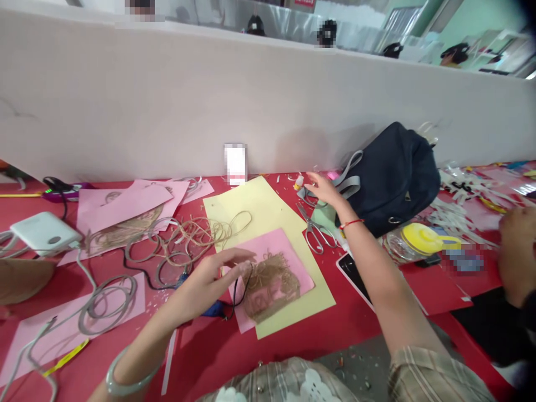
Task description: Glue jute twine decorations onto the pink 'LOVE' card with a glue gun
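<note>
My left hand (230,272) hovers at the left edge of a pink sheet (290,245), its fingers stretched out and thumb apart. On that sheet lies a flat piece made of brown twine (272,282). A yellow sheet (320,293) is underneath. A blue tool (214,309) with a black cord is partly hidden by my left wrist. My right hand (323,188) reaches to the back of the table, fingers spread beside a small bottle with a yellow-orange part (298,183); I see nothing in its grasp. Metal scissors (316,231) lie below it.
Loose twine (196,234) tangles left of the yellow sheet. A dark backpack (397,178) leans against the white partition (167,100). Near my right arm are a phone (354,276) and a yellow-lidded jar (419,240). A white power bank (46,233) and cables sit left; other people's arms are at both sides.
</note>
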### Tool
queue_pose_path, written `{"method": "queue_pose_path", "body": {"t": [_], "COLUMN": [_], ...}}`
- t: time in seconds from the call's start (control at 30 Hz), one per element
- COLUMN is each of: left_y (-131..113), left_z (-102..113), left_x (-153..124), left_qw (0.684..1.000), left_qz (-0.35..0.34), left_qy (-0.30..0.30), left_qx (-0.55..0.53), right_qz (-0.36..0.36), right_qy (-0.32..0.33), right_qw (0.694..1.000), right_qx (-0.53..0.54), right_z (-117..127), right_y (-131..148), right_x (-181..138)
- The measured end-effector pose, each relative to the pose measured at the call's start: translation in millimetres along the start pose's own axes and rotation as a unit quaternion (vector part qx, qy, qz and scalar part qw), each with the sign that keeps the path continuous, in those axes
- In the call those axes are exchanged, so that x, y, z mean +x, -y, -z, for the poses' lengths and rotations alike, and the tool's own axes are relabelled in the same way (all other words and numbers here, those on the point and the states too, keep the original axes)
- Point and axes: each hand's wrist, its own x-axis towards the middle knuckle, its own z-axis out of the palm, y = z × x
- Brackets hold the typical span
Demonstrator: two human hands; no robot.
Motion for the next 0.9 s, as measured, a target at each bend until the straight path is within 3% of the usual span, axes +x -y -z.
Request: {"method": "queue_pose_path", "body": {"t": [0.13, 0.3, 0.43, 0.6, 0.67, 0.73, 0.8, 0.9], "left_y": [5.6, 5.8, -0.4, -4.9, -4.3, -2.8, -0.9, 3.0], "left_z": [5.1, 0.8, -2.1, -0.7, 0.1, 0.7, 1.4, 3.5], "left_x": [-13.0, -20.8, -17.3, -14.4, -14.1, -13.6, -12.9, -11.6], "left_qw": [0.999, 1.0, 0.999, 0.999, 0.999, 0.999, 0.999, 0.999], "left_qz": [-0.008, -0.018, -0.029, -0.035, -0.034, -0.034, -0.032, -0.027], "left_qy": [-0.036, -0.025, -0.018, -0.021, -0.026, -0.03, -0.03, -0.028], "left_qx": [0.004, -0.003, 0.02, 0.023, 0.022, 0.02, 0.016, 0.012], "right_qz": [-0.07, -0.203, -0.203, -0.114, -0.066, -0.024, -0.003, 0.002], "right_qy": [0.084, 0.133, 0.151, 0.158, 0.155, 0.159, 0.173, 0.199], "right_qw": [0.99, 0.95, 0.953, 0.981, 0.977, 0.942, 0.888, 0.841], "right_qx": [-0.094, -0.199, -0.169, 0.001, 0.132, 0.296, 0.427, 0.503], "right_z": [30.4, 29.0, 31.4, 47.2, 49.1, 47.8, 44.2, 36.2], "right_y": [-8.9, -29.8, -28.8, -1.8, 12.6, 26.2, 37.1, 46.6], "right_x": [-49.8, -112.3, -126.7, -121.3, -119.0, -116.8, -114.0, -107.4]}}
